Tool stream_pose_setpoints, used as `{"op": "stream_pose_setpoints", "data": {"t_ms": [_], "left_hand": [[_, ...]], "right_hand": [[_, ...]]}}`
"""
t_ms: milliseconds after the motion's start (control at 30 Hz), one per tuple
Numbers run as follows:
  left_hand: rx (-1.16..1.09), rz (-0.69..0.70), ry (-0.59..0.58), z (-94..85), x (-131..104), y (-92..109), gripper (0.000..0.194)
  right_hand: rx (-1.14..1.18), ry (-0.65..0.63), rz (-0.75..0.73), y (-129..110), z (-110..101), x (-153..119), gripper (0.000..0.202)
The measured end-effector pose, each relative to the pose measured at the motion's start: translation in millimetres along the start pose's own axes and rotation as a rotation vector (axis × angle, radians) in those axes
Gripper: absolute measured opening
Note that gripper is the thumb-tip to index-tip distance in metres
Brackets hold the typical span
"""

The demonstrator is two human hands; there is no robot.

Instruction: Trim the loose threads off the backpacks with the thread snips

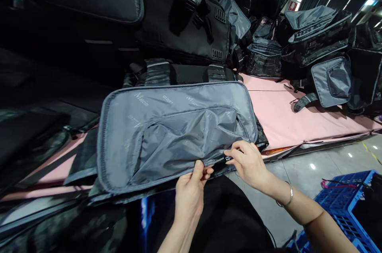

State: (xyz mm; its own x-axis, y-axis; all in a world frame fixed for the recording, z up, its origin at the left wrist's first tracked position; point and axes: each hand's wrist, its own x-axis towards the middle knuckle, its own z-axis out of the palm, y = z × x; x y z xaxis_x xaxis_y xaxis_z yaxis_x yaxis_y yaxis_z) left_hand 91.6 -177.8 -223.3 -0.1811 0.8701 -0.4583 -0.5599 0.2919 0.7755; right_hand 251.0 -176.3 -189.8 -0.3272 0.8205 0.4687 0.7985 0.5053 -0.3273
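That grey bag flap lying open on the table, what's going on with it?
A person is working at the near edge of an opened bag's grey lining panel, which lies flat on a pink table. The left hand pinches the edge from below, and the right hand, with a bracelet on its wrist, grips a small dark part right beside it. Many more black and grey bags are piled behind, with a blue crate on the floor.
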Motion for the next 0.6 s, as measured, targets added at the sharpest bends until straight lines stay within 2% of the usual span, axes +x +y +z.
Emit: {"op": "stream_pose_setpoints", "data": {"t_ms": [333, 433, 533, 600], "left_hand": [[-0.022, -0.029, 0.019, 2.8, -2.6, 2.6, 0.050], [-0.027, -0.051, 0.028, 3.2, -2.7, 5.2, 0.051], [-0.026, -0.069, 0.023, 4.2, -0.7, 10.8, 0.050], [-0.029, -0.045, 0.015, 6.0, 1.7, 15.0, 0.049]], "right_hand": [[0.095, 0.029, -0.003, 5.9, 8.4, 0.7, 0.012], [0.269, 0.074, 0.036, 4.9, 6.6, 3.9, 0.012], [0.603, 0.203, 0.160, 8.1, -4.9, 6.5, 0.010], [0.756, 0.379, 0.295, 18.2, -13.5, 2.9, 0.014]]}}
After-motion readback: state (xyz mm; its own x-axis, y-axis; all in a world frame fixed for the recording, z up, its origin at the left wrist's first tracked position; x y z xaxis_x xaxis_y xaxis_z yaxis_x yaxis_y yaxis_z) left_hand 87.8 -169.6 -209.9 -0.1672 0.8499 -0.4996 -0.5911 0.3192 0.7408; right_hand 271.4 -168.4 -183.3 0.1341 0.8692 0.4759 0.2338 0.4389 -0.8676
